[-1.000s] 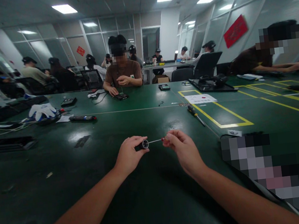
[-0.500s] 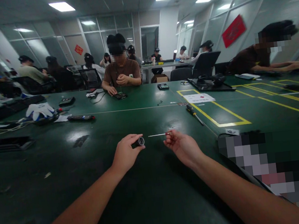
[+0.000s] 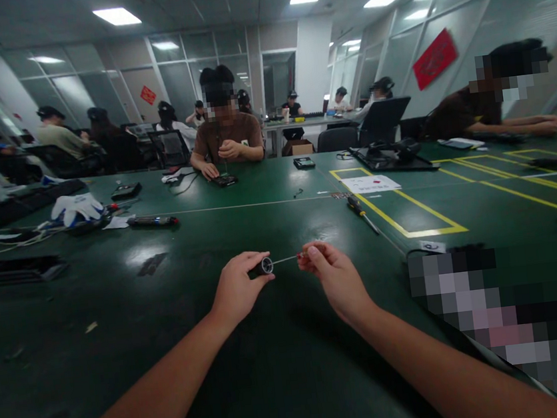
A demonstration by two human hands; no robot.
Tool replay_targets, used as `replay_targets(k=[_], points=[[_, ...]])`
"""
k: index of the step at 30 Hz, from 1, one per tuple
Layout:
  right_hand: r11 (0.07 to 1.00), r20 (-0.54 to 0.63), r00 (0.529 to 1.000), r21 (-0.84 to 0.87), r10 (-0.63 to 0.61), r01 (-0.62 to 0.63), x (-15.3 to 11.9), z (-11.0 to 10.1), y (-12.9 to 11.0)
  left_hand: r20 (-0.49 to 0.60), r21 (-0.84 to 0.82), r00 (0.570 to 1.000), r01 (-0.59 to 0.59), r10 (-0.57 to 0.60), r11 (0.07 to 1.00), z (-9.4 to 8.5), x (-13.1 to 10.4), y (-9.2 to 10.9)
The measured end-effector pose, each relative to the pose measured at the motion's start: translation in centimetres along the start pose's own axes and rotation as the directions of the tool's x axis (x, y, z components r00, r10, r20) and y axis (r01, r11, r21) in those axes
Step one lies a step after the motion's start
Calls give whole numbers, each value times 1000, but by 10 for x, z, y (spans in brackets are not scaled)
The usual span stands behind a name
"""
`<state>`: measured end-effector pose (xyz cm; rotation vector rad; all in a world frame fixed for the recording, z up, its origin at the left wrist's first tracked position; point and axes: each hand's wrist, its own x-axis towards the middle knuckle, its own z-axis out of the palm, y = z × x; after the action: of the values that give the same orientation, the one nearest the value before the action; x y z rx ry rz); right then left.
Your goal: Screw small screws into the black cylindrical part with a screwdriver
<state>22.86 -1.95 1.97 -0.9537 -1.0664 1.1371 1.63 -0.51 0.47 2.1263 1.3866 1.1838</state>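
Over the green table, my left hand is closed around a short black cylinder, whose round, hollow-looking end faces right. My right hand pinches the red handle of a small screwdriver. Its thin metal shaft points left, and the tip reaches the open end of the cylinder. How far in the tip sits is too small to tell. Both hands are held close together above the table.
A yellow-black screwdriver lies beyond my right hand, near a white paper. At left are a black-and-red tool, white gloves and a black tray. A person works across the table. A blurred-out object lies at right.
The screwdriver in my right hand has moved left and tilted, so its tip now meets the cylinder's end. My right hand has turned, its thumb now on top. My left hand has shifted slightly right.
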Motion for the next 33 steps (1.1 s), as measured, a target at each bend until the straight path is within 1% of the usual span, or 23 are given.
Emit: replay_targets(k=[2, 4, 6, 8, 10, 14, 18, 24, 28, 31, 33], points=[[998, 20, 999, -54, -38, 39, -2, 0, -3, -3, 0, 1000, 5, -5, 1000, 0, 0, 1], [992, 67, 996, -104, -67, 73, -4, 0, -7, -3, 1, 1000, 13, -13, 1000, -1, 1, 2], [991, 119, 990, -109, -70, 83, -6, 1, -10, 3, 3, 1000, 20, -20, 1000, -2, 1, 3], [995, 140, 988, -77, -59, 70, -7, 0, -11, 12, 7, 999, 32, -32, 999, -2, 1, 4], [996, 120, 992, -76, -45, 54, -6, -1, -9, 29, 12, 998, 49, -49, 999, -2, 1, 3], [993, 24, 1000, -121, -8, 11, -2, -4, -1, 66, 18, 995, 69, -70, 997, -1, 1, 4], [999, -33, 999, -22, 31, -31, 2, -4, 5, 76, 21, 994, 75, -76, 997, -2, 1, 5], [999, -6, 1000, -31, 19, -20, 1, -3, 3, 74, 17, 994, 83, -84, 996, -1, 1, 4], [996, 28, 1000, -89, 6, -3, 0, -4, 2, 83, 20, 993, 86, -87, 996, -1, 1, 2], [991, 74, 997, -136, 1, 9, -2, -2, 4, 81, 52, 993, 78, -82, 996, 0, 0, 0], [990, 83, 997, -139, -6, 18, -3, -1, 5, 80, 71, 994, 65, -71, 995, 1, 0, -3]])
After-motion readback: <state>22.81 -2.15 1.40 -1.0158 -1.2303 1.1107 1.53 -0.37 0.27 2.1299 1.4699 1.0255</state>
